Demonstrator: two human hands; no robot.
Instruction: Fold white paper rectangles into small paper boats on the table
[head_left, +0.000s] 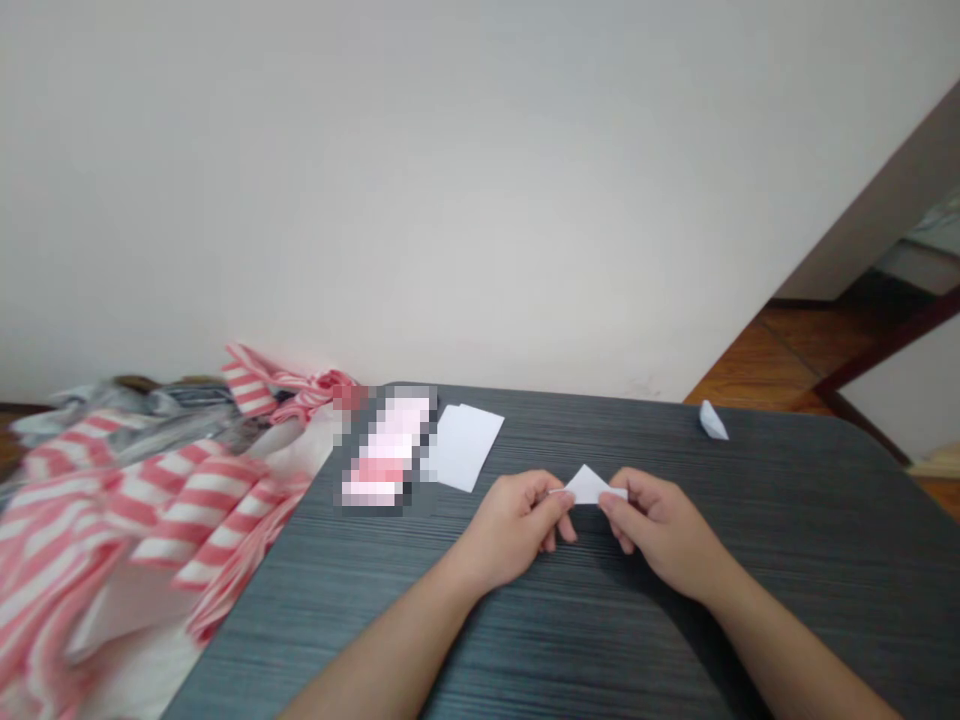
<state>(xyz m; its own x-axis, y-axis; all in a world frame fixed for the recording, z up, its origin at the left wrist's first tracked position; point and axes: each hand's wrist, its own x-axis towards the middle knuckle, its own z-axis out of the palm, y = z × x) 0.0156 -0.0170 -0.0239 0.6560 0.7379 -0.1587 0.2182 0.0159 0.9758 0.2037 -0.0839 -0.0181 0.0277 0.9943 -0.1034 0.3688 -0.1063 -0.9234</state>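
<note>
A small folded sheet of white paper [586, 485] is held up between both hands, with a triangular peak on top and a narrow strip along its base. My left hand [521, 520] pinches its left end between thumb and fingers. At the opposite end, my right hand [660, 525] grips it the same way, thumb in front. The fingertips behind the paper are partly hidden. Beyond my left hand lie flat white sheets of paper [469, 447], slightly overlapping. A small folded white paper piece [712, 421] stands near the far right edge of the table.
The dark wood-grain table [360, 620] meets a pale wall [480, 200]. A pixelated pink-and-white item [390, 450] lies at its far left. Red-and-white striped cloth [195, 500] is heaped beside the left edge. Wooden floor [772, 360] shows beyond the wall's corner.
</note>
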